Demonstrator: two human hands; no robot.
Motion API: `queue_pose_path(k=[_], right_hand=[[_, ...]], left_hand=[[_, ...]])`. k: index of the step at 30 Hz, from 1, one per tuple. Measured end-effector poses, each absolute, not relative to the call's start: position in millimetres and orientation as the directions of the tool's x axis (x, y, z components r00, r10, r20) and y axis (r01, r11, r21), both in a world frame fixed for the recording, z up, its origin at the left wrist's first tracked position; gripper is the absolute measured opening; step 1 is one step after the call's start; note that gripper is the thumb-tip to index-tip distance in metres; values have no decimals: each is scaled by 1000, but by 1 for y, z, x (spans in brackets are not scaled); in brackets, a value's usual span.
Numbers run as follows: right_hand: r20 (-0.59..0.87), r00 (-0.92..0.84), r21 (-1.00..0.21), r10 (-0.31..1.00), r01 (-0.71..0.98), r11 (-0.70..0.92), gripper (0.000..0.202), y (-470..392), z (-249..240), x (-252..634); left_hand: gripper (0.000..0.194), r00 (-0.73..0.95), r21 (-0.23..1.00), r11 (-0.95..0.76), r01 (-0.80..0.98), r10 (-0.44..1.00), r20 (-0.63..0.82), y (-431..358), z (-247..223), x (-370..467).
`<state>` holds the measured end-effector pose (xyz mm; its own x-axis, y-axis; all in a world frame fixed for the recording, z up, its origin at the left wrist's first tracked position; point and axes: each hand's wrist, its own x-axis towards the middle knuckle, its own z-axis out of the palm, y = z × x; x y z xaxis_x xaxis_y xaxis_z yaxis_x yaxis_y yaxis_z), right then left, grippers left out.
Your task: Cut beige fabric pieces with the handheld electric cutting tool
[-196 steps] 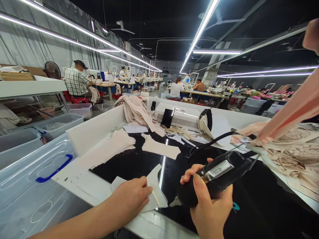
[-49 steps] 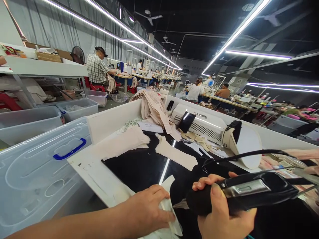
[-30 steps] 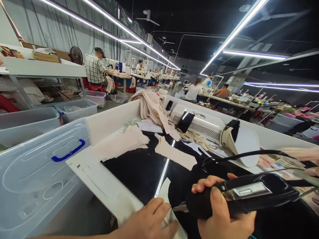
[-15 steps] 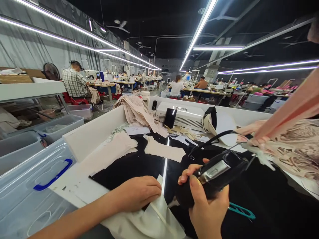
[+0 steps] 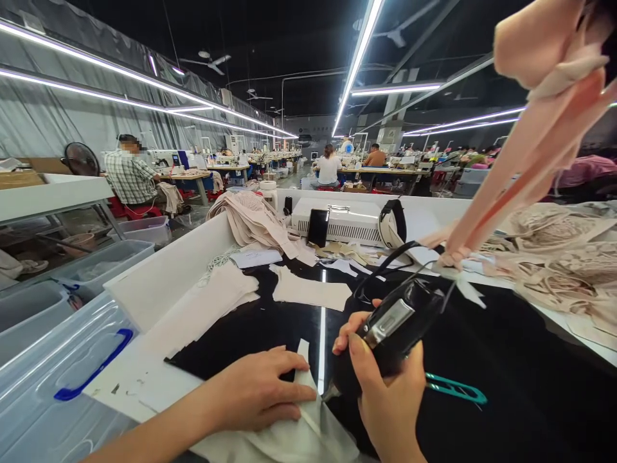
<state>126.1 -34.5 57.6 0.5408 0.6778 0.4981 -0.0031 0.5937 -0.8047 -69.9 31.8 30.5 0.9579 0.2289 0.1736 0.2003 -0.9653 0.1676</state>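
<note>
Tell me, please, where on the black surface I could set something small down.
The widest bare patch of black surface is right of the teal tool. A smaller one lies between the left hand and the cream fabric piece. The far side is crowded with scraps, a phone and a white box.

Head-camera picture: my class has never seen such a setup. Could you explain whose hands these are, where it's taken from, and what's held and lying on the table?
There's no robot, just a person's two bare hands. A camera worn on that person's head looks forward and down. The left hand rests on pale cloth. The right hand grips a black tool with a shiny metal plate. On the table lie another cloth piece and a layered cloth stack; a white slotted box sits behind.
</note>
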Motion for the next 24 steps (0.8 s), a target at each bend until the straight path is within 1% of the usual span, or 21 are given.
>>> queue_pose_path(k=[4, 11, 17, 24], right_hand=[[500, 545, -803, 673, 1, 596, 21, -34, 58, 126], [478, 569, -814, 669, 0, 581, 37, -34, 57, 125], [451, 615, -801, 647, -41, 597, 34, -28, 58, 125], [436, 619, -816, 654, -34, 577, 31, -23, 57, 123]], left_hand=[[34, 959, 171, -963, 209, 235, 156, 30, 33, -69], [37, 960, 166, -959, 232, 253, 121, 24, 34, -67], [39, 961, 170, -954, 248, 264, 82, 22, 32, -67], [38, 960, 175, -953, 246, 265, 91, 21, 32, -66]])
